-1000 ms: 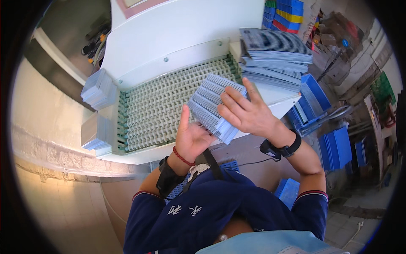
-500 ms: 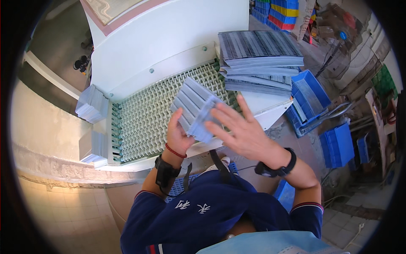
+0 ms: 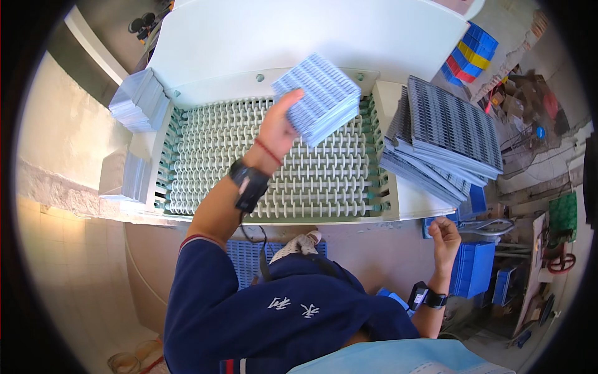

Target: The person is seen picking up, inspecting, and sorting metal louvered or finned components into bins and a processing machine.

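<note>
A squared stack of thin light-blue-grey patterned panels (image 3: 321, 93) is in my left hand (image 3: 280, 121), thumb on top and the other fingers hidden beneath. It is held tilted above the far part of a roller conveyor bed (image 3: 268, 171) of white wheels on rods. My right hand (image 3: 445, 240) is apart from it, low on the right, off the machine's front edge. Its fingers are curled together, with nothing visible in them. The nearest pile to it is a larger, uneven pile of dark-patterned panels (image 3: 455, 128) on the machine's right ledge.
Two stacks of plain pale panels (image 3: 140, 100) stand along the bed's left side. A white cover (image 3: 299, 31) rises behind the bed. Blue bins (image 3: 471, 268) stand on the floor at right, with coloured crates (image 3: 470, 53) farther back. A blue slatted platform (image 3: 246, 258) lies below the machine.
My left hand has carried the panel stack farther over the bed. My right hand has left the stack, moved down to the right, and its spread fingers have curled. The view has shifted too.
</note>
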Demonstrator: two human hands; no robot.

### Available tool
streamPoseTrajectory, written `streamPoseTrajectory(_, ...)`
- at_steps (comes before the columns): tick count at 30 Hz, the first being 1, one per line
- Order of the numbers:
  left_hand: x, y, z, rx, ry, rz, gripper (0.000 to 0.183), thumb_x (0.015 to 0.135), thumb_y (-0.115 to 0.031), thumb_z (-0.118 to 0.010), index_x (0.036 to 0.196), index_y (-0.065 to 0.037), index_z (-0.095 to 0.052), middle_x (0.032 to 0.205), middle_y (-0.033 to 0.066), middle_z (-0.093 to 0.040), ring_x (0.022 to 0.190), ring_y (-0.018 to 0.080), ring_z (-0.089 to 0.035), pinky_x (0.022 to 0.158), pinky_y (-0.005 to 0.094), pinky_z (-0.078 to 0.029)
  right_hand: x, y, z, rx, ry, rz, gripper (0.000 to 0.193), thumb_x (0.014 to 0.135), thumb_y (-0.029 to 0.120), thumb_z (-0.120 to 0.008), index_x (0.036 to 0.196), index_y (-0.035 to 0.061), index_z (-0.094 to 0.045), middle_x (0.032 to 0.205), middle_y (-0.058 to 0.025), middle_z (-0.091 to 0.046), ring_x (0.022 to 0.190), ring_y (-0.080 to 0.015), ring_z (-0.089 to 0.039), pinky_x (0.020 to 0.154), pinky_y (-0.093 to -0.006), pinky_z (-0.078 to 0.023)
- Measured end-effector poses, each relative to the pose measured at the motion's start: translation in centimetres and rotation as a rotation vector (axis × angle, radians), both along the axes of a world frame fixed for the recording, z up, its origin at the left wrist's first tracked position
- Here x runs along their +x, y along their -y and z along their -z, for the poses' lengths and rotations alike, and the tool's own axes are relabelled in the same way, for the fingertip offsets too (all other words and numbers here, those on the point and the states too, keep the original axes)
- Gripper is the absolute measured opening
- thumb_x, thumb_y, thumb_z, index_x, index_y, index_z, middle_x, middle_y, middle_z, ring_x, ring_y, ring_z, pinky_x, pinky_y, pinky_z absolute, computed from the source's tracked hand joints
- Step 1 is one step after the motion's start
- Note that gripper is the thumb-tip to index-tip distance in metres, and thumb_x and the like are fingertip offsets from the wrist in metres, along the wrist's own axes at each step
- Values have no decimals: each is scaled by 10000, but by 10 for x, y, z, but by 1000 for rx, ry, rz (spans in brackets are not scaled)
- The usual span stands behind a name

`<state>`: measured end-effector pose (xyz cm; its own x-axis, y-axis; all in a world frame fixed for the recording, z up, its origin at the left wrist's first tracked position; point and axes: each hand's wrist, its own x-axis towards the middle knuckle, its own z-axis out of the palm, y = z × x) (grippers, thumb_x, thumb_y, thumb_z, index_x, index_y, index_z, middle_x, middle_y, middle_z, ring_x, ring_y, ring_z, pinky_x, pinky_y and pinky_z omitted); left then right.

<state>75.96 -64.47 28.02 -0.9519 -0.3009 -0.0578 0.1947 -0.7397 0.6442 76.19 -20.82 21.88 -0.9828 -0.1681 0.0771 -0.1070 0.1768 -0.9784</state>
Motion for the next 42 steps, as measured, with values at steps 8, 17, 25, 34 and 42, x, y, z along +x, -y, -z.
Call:
streamPoseTrajectory(8,-107,-35,42,50,17,-277,391,673,-88,-734,999,45,-564,929,115,-621,768,186,-619,673,317,-507,11,18,2,115,10,38,121,808,50,-626,898,-7,-568,754,-21,-585,687,-81,-551,642,-200,-445)
streamPoseTrajectory(17,-146,-38,78,115,85,-163,388,688,-93,-723,1019,26,-559,965,116,-611,810,206,-608,719,332,-491,24,-11,-7,176,87,141,89,832,78,-597,857,0,-564,712,-35,-571,647,-98,-538,605,-219,-441)
streamPoseTrajectory(25,-126,-9,73,162,-17,138,381,801,-229,-618,1116,-43,-511,1053,78,-595,966,215,-570,849,366,-450,-70,-148,-47,-410,193,14,326,899,268,-491,1098,9,-475,1032,-79,-543,968,-179,-535,831,-306,-436)
streamPoseTrajectory(34,-53,-3,53,57,-60,-67,461,845,-278,-527,1207,-7,-438,1170,126,-535,1053,260,-526,922,430,-416,-172,-175,-53,-516,291,-217,463,922,290,-431,1237,-47,-386,1204,-181,-493,1117,-256,-492,936,-381,-410)
streamPoseTrajectory(42,39,-94,64,-8,191,-571,544,848,-479,-431,1191,-58,-474,1138,109,-536,1011,263,-535,867,402,-451,-343,-94,-42,-375,381,-835,521,917,309,-430,1272,-64,-349,1261,-176,-447,1133,-228,-462,958,-347,-364)
